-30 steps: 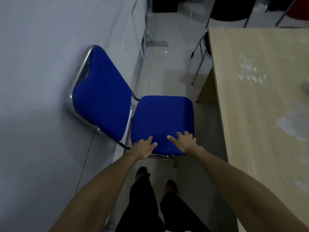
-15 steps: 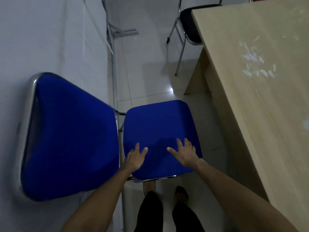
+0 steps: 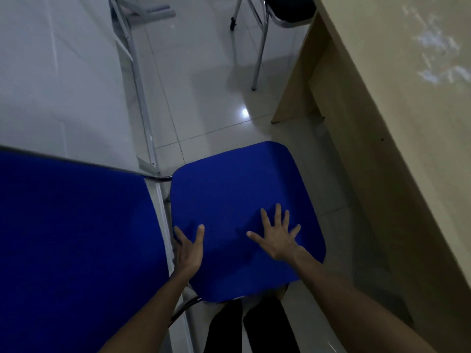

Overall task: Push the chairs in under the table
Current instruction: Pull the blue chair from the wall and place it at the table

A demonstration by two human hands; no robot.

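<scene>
On the seat of the blue chair [image 3: 237, 189], the right hand [image 3: 278, 239] lies flat, fingers spread. The left hand [image 3: 190, 248] straddles the seat's left edge, thumb on top; whether its fingers curl under, I cannot tell. The chair stands beside the desk [image 3: 407, 128], not under it.

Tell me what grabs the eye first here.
The bright blue chair seat fills the middle, its backrest looming lower left. The right hand lies flat and spread on the seat, the left hand at its left edge. A pale wooden table runs down the right side, the seat not yet under it.
</scene>
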